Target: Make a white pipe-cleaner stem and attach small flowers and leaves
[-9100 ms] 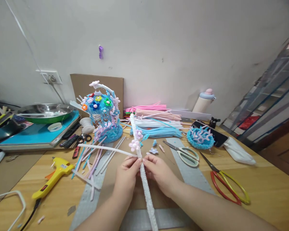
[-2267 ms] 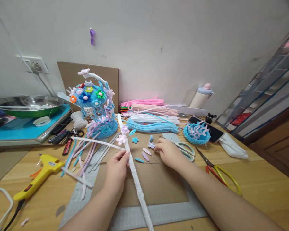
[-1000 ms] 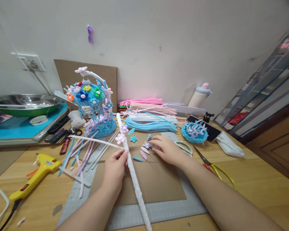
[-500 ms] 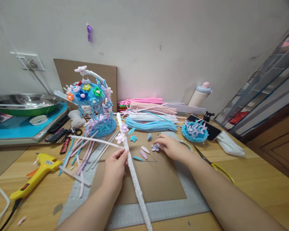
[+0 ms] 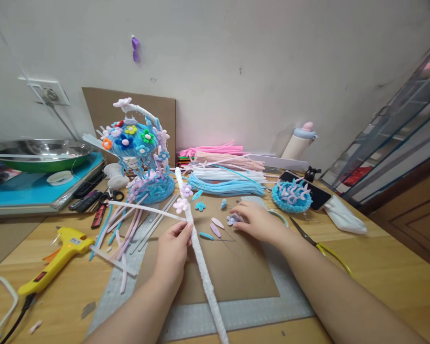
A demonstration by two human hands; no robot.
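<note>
My left hand (image 5: 174, 248) pinches a white wrapped stem (image 5: 201, 267) that slants across the cardboard, a thin white strip running off to its left. Two pink pipe-cleaner flowers (image 5: 181, 205) sit on the stem above my fingers. Over the cardboard, the curled fingers of my right hand (image 5: 256, 220) close on the edge of a lavender pipe-cleaner flower (image 5: 232, 220); the thumb side is partly hidden. Between the hands lie a small blue flower (image 5: 200, 206), pink wired leaves (image 5: 215, 230) and a blue wired leaf (image 5: 207, 236).
Cardboard (image 5: 243, 277) rests on a grey cutting mat (image 5: 272, 308). A yellow glue gun (image 5: 57, 258) lies left, yellow-handled scissors (image 5: 320, 247) right. Behind stand a flower-covered blue jellyfish-like ornament (image 5: 136, 143) and blue pipe-cleaner bundles (image 5: 225, 185). A blue round piece (image 5: 291, 196) sits beside a phone (image 5: 320, 193).
The whole view has shifted slightly to the right. Both hands keep their places, the left on the stem and the right at the lavender flower, its fingers slightly lower around it.
</note>
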